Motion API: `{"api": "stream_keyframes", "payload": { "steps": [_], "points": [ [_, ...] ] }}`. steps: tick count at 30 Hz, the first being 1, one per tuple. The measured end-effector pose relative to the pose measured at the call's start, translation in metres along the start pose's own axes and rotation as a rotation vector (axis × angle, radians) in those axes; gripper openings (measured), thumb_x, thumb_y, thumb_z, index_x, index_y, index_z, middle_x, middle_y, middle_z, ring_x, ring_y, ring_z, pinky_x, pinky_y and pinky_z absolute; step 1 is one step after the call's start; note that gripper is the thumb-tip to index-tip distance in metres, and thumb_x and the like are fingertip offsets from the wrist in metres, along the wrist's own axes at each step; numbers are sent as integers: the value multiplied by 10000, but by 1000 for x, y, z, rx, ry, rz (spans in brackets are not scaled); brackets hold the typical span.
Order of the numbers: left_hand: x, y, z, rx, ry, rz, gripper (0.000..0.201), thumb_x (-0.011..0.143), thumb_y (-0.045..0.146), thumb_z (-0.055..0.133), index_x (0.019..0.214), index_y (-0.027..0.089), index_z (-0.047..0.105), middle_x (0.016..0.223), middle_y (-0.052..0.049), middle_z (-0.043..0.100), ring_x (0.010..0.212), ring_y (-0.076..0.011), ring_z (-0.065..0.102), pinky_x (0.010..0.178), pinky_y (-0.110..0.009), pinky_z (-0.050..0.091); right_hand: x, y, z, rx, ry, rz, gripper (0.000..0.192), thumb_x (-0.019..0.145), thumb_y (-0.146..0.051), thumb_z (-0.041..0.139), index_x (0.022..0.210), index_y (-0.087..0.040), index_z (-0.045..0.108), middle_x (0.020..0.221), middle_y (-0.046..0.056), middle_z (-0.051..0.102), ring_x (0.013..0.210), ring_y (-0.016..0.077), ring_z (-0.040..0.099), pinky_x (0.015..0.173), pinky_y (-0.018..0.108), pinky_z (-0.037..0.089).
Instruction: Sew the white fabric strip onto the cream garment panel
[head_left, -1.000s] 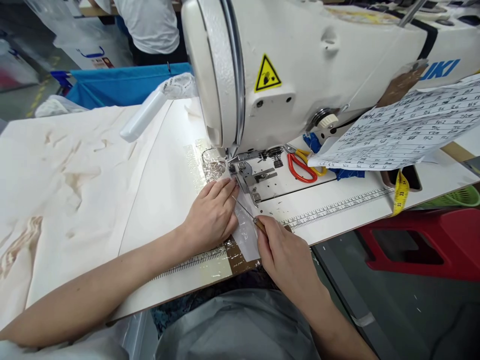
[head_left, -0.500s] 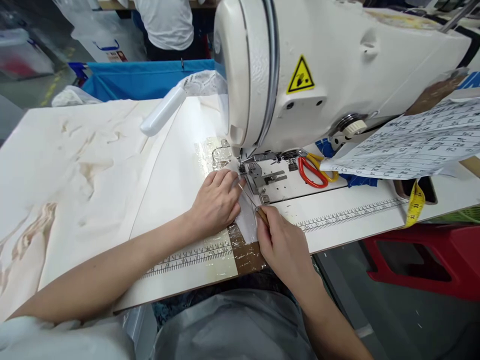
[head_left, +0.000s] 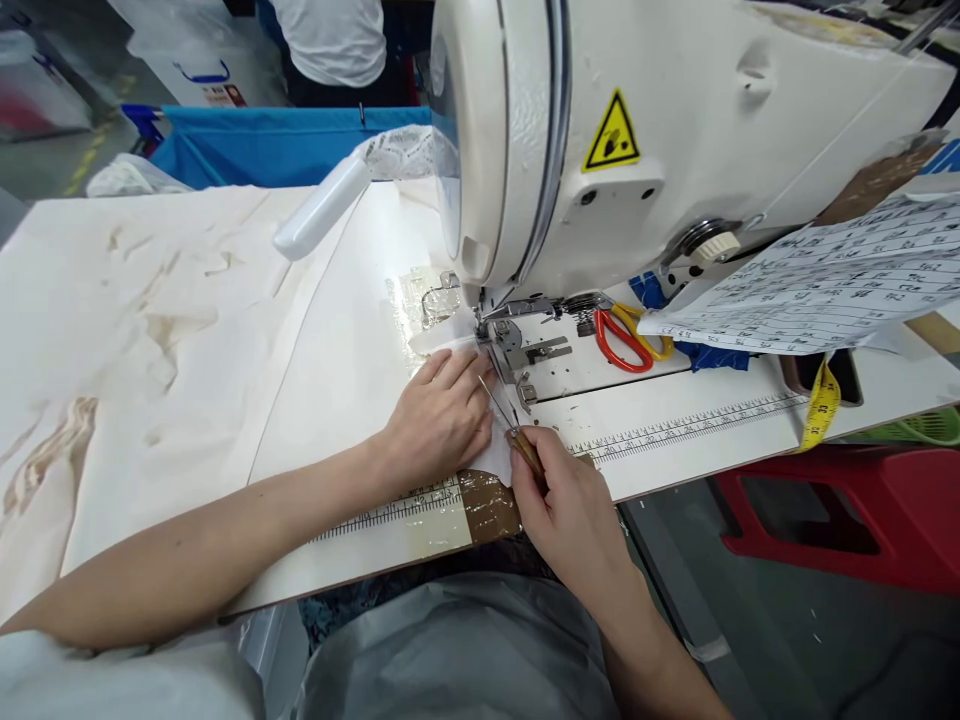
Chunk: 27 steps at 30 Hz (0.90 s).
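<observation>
My left hand (head_left: 442, 412) lies palm down on a small white fabric piece (head_left: 489, 462), its fingers stretched out just in front of the presser foot (head_left: 486, 330). The piece runs under the foot of the white sewing machine (head_left: 600, 70), and part of it shows beyond my fingertips. In my right hand (head_left: 574, 500) is an awl, its wooden handle (head_left: 527, 452) gripped between thumb and fingers. The thin metal shaft (head_left: 496, 402) points up and left, with its tip close to my left fingers and over the fabric edge.
Right of the needle lie red-and-yellow-handled scissors (head_left: 624, 340), a printed sheet (head_left: 817, 280) and a yellow tape measure (head_left: 821, 405). Large pale fabric (head_left: 172, 310) covers the table's left. A ruler strip (head_left: 690, 425) runs along the front. A red stool (head_left: 900, 520) stands at right; a person (head_left: 330, 40) sits beyond.
The white piece has slid further under the foot, showing more beyond my fingertips. My left hand has shifted slightly nearer my body; the awl stays in my right hand. The view has shifted slightly.
</observation>
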<state>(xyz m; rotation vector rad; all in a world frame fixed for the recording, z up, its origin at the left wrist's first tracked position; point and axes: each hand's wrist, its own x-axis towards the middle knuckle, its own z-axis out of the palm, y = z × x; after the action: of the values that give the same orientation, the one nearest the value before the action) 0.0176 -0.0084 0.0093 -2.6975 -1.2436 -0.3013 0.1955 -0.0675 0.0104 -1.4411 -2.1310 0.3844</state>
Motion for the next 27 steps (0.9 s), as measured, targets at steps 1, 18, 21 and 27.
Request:
{"api": "stream_keyframes", "payload": {
  "steps": [1, 18, 21, 27],
  "points": [
    [0, 1, 1, 8, -2, 1, 457, 1000, 278, 368, 1268, 7, 619, 1353, -197, 603, 1296, -324, 516, 1111, -478, 407, -1, 0, -1, -1, -2, -1, 175, 966, -174, 412, 1001, -153, 583, 692, 27, 696, 555, 192, 659, 509, 263, 429],
    [-3, 3, 1, 71, -33, 29, 457, 964, 233, 411, 1328, 5, 568, 1374, -205, 583, 1289, -326, 509, 1118, -503, 390, -31, 35, -29, 198, -55, 299, 202, 1010, -329, 456, 1061, -202, 605, 715, 3, 677, 582, 140, 643, 477, 199, 447],
    [-3, 3, 0, 64, -45, 27, 468, 967, 246, 402, 1337, 7, 560, 1385, -205, 573, 1293, -324, 504, 1121, -505, 383, -32, 36, -28, 209, -60, 308, 208, 1007, -339, 464, 1070, -203, 609, 728, 5, 683, 606, 141, 656, 502, 197, 463],
    [-4, 5, -1, 54, -50, 25, 476, 979, 246, 371, 1341, 2, 558, 1390, -213, 567, 1298, -325, 503, 1120, -506, 384, -30, 35, -28, 206, -34, 306, 230, 1001, -350, 470, 1079, -193, 619, 725, 11, 688, 607, 146, 661, 532, 207, 485]
  ]
}}
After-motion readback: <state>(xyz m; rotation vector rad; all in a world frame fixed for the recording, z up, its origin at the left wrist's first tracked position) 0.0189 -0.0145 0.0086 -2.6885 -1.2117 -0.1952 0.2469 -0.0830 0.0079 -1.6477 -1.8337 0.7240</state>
